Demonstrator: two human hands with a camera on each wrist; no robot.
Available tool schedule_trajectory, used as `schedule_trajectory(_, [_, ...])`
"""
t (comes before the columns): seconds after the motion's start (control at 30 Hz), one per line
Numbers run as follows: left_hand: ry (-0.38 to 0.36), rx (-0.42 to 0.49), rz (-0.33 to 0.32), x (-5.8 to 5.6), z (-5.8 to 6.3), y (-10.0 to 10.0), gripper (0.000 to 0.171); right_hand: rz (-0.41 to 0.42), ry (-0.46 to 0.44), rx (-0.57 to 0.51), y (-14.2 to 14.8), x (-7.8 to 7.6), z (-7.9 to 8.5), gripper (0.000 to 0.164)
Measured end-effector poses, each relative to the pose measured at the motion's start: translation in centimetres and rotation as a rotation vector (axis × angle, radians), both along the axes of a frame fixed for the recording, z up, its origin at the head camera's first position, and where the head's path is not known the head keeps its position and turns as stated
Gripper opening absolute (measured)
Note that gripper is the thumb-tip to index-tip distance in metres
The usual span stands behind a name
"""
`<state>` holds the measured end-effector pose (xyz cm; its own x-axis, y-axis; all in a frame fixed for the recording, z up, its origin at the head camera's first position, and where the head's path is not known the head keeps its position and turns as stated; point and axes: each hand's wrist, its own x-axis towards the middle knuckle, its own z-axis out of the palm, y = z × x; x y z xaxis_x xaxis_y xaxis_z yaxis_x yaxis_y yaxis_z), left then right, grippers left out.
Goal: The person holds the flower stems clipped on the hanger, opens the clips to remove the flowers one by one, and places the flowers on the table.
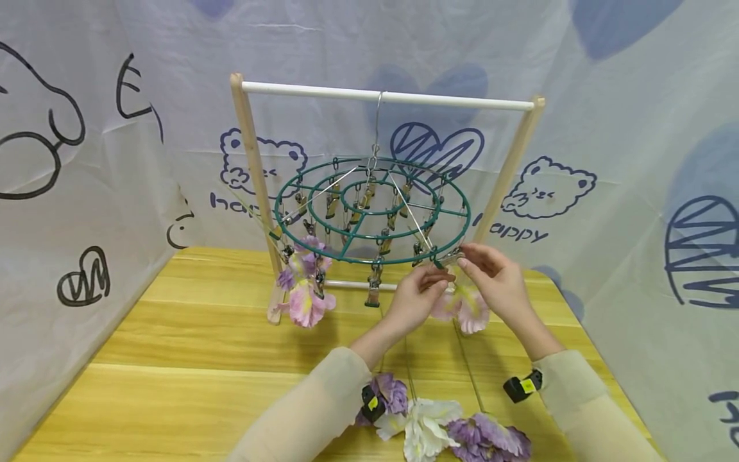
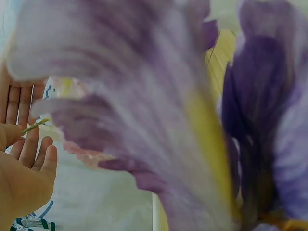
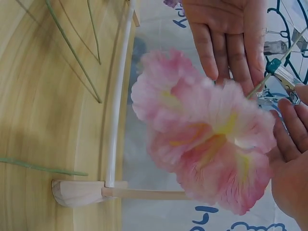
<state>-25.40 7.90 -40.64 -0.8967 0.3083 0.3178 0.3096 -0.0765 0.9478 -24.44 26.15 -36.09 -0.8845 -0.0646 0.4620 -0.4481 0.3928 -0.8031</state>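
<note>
My left hand [image 1: 417,296] pinches the thin green stem [image 2: 36,126] of a pink artificial flower [image 3: 207,130] between thumb and fingers. The blossom hangs below both hands. From the right, my right hand [image 1: 498,282] grips a metal clip [image 3: 286,79] with thumb and fingertips. The clip's green tip overlaps the stem in the right wrist view. This clip is at the front right rim of a round green clip hanger [image 1: 358,256]. At the hanger's left side hang a purple flower [image 1: 312,247] and a pink flower [image 1: 308,305].
The hanger's hook sits on the white bar [image 1: 312,92] of a wooden stand [image 1: 254,147]. Several empty clips [image 1: 374,289] dangle from its rings. On the wooden table [image 1: 144,340] near me lie a white flower [image 1: 427,430] and purple flowers [image 1: 487,437], stems pointing away.
</note>
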Motion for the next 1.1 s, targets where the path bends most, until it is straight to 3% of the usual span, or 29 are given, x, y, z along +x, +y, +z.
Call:
schedule_trajectory(0.27, [-0.043, 0.037, 0.028, 0.4, 0.19, 0.13, 0.017, 0.017, -0.002, -0.01, -0.37, 0.15, 0.16, 0.034])
schedule_trajectory(0.53, [-0.047, 0.066, 0.009, 0.56, 0.22, 0.06, 0.016, -0.001, -0.029, 0.011, -0.48, 0.18, 0.43, 0.036])
schedule_trajectory(0.77, [-0.054, 0.071, -0.004, 0.63, 0.15, -0.16, 0.016, 0.039, -0.061, -0.049, -0.24, 0.07, 0.33, 0.035])
schedule_trajectory(1.1, [-0.062, 0.081, 0.04, 0.53, -0.05, -0.17, 0.011, 0.009, -0.057, -0.007, -0.4, 0.32, 0.53, 0.034])
